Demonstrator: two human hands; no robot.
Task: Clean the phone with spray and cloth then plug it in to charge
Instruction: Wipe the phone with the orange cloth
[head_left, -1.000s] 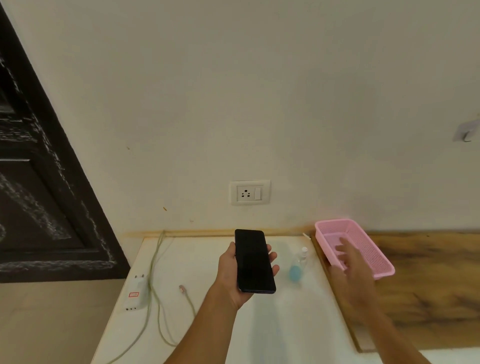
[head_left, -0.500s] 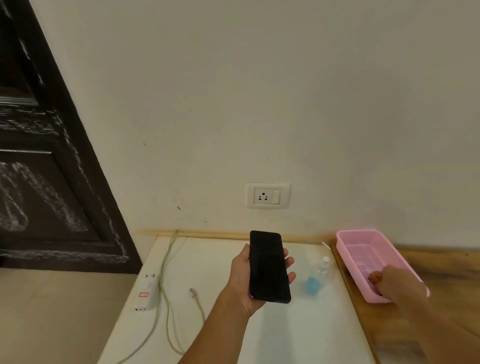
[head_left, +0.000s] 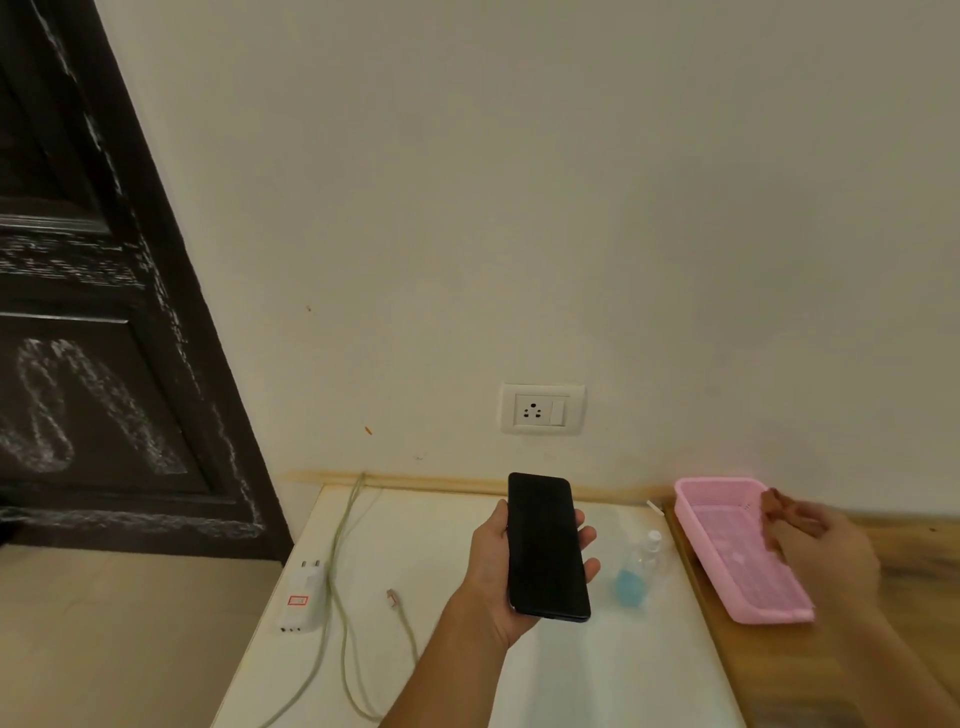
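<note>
Left hand (head_left: 498, 577) is up over the white bench (head_left: 571, 675), palm cradling the black phone (head_left: 546, 545), screen dark and facing up. The thumb lies along the phone's left edge and the fingers (head_left: 587, 535) curl round its right edge: a firm wrap, with the phone clear of the bench top.

Over on the right, the right hand (head_left: 826, 551) is blurred, hovering at the far right rim of the pink basket (head_left: 748, 603). Its fingers are bunched together, pinching something small and reddish-brown (head_left: 776, 506) just above the basket's back corner. What that is, I cannot tell through the blur.

The basket sits on the wooden top (head_left: 883, 649) to the right, its near end just beside the seam where wood meets white bench. Just left of that seam, a small spray bottle (head_left: 636, 577) with blue liquid stands upright, near the phone's right edge but apart from it.

Left side of the bench: a white charger plug (head_left: 303, 597) lies near the left edge, and its pale cable (head_left: 337, 545) loops back toward the wall and forward again, the loose connector tip (head_left: 393, 598) resting between plug and left wrist. The wall socket (head_left: 542, 409) sits above the back edge, directly behind the phone. There is open white surface at the front, under the left forearm, and more behind the bottle.
</note>
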